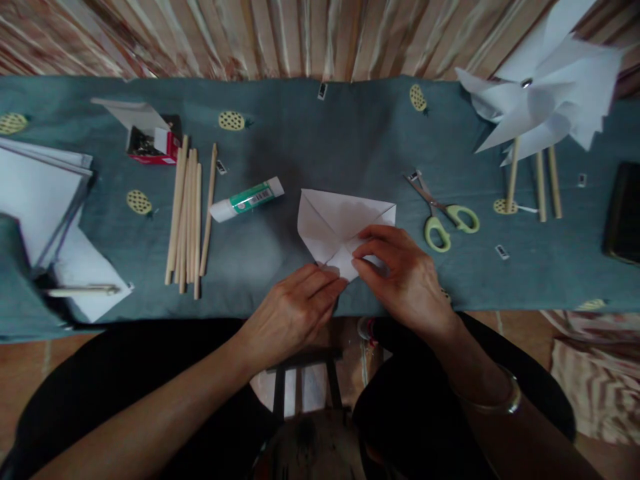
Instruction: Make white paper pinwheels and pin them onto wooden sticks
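A white sheet of paper (345, 212) with diagonal creases lies at the table's front edge, its near part partly covered by my hands. My left hand (300, 303) is closed, fingers pinching the paper's near left edge. From the right, my right hand (400, 267) grips a flap of the same paper between thumb and fingertips. A glue stick (253, 198) with a green label lies to the left of the paper. On the other side, green-handled scissors (440, 217) rest with their blades pointing away from me.
Several wooden sticks (185, 220) lie at left beside an open red box (154, 143) of small metal pieces. Loose white paper and a pen (83, 291) are farther left. White paper pinwheels (545, 93) on sticks occupy the far right, near a dark phone-like object (624, 213).
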Available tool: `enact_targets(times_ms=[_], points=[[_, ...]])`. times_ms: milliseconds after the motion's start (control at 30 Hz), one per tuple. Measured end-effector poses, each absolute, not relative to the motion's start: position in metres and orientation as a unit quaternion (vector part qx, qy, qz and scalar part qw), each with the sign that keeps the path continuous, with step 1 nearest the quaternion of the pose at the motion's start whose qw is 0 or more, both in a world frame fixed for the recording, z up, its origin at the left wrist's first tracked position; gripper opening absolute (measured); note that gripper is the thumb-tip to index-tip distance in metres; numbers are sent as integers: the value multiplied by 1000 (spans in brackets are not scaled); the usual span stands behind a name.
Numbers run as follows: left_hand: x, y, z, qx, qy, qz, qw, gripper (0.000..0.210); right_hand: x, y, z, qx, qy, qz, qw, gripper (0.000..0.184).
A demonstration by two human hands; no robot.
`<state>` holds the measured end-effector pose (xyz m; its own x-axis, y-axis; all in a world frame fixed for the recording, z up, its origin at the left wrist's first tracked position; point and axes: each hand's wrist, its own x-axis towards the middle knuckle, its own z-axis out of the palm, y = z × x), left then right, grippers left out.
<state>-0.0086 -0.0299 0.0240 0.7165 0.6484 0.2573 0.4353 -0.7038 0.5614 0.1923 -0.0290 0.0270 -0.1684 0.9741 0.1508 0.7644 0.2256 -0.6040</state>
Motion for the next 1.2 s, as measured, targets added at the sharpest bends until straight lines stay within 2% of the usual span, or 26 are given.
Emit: enact_targets(times_ms=[433,733,1067,1200], points=[[-8,-31,23,896,303,224,236,25,192,-31,23,-553,-785,166,224,28],[-8,-31,25,900,301,216,229,25,190,-33,24,-558,-776,203,214,34],[-7,-31,26,896,319,219,218,22,172,-44,6,-542,-813,65,202,33],[-6,-30,26,897,327,209,212,21,171,-46,0,-539,-814,47,209,33]])
